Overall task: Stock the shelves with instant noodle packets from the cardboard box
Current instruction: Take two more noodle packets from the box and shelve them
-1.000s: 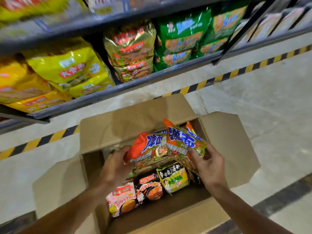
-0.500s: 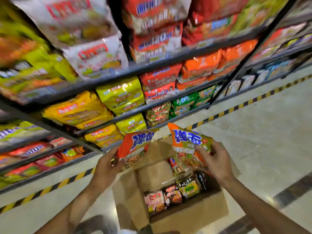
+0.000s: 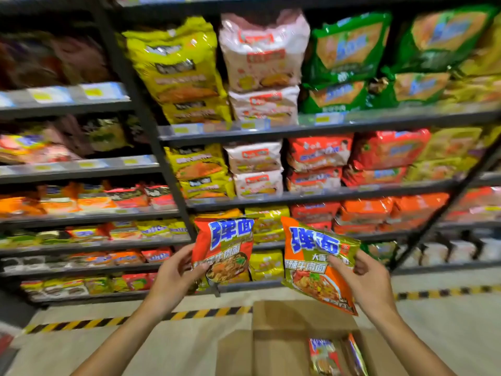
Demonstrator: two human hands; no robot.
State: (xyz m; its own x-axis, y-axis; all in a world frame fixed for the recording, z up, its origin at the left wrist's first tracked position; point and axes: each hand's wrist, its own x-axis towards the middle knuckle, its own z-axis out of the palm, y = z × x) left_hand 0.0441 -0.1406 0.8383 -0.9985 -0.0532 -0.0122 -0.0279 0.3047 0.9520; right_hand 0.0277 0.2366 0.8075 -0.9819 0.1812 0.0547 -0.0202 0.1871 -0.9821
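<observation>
Cardboard box (image 3: 279, 346) cut off below; shelf packets (image 3: 260, 52) blurred.

shop aisle | shelves (image 3: 311, 198) of noodle packs (image 3: 260, 52) | price tags (image 3: 322, 119)

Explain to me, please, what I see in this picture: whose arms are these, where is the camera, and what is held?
No machine here: the arms belong to a person wearing a camera on the head, which looks forward and down. The left hand grips one orange noodle packet; the right hand grips a second packet with similar blue lettering. Both are held up before the store shelves, which carry many noodle packs. Below, on the floor, stands the open cardboard box, with more packets inside.
</observation>
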